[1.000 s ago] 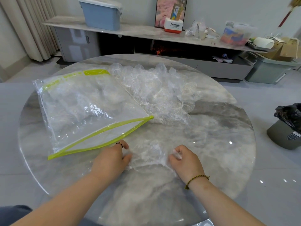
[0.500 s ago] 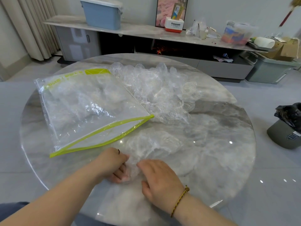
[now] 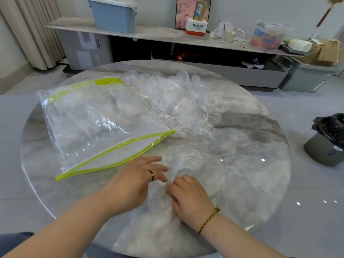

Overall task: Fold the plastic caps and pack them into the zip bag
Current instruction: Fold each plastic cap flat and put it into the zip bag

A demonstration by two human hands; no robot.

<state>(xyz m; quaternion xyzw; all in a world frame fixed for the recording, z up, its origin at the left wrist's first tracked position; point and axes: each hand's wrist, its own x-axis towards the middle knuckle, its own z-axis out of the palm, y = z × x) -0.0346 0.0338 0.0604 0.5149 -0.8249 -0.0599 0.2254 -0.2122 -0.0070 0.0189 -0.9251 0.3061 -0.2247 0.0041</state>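
Pinning the cap [image 3: 186, 159] against the desk [image 3: 251, 174] with flat, straight fingers [image 3: 158, 167], the left hand [image 3: 136, 180] steadies it so the right hand [image 3: 189, 195], fingers [image 3: 178, 180] curled into the plastic, can likely fold it, while the zip bag [image 3: 104, 127] lies just beyond the left hand, mouth open toward them.

The right hand [image 3: 189, 198] hides its fingertips in the blurred, crumpled plastic cap [image 3: 186, 159].

Bare forearms, no sleeves; left hand [image 3: 136, 180] wears a dark ring [image 3: 152, 175]; right hand [image 3: 189, 197] wrist carries a braided gold-brown bracelet [image 3: 209, 218].
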